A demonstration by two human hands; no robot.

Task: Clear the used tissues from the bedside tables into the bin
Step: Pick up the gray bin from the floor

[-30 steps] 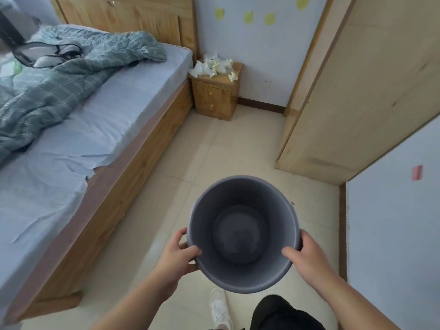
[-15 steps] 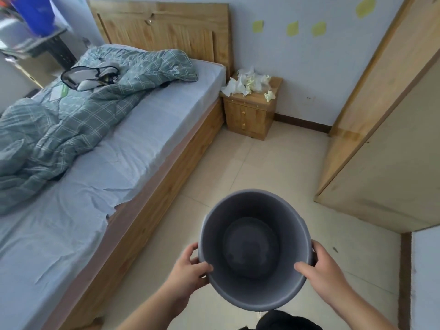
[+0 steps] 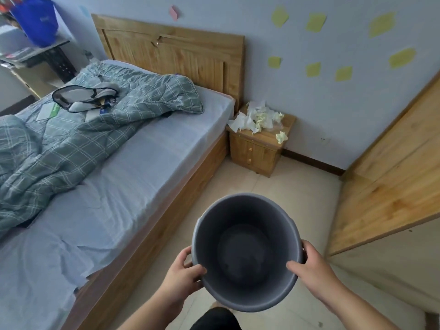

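A bed (image 3: 142, 163) fills the room's left side, with a wooden bench (image 3: 257, 151) beside its head end. A grey bin (image 3: 273, 222) hangs above the tiled floor (image 3: 297, 191), gripped at its rim by the left hand (image 3: 183, 275) and right hand (image 3: 312, 265), thumbs hooked inside. Crumpled tissues (image 3: 257, 115) heap the bench top, one at its front right corner.

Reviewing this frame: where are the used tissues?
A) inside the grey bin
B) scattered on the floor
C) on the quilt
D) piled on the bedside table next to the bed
D: the tissues lie heaped on the bedside table, and the bin, held by the left hand and right hand, has none inside.
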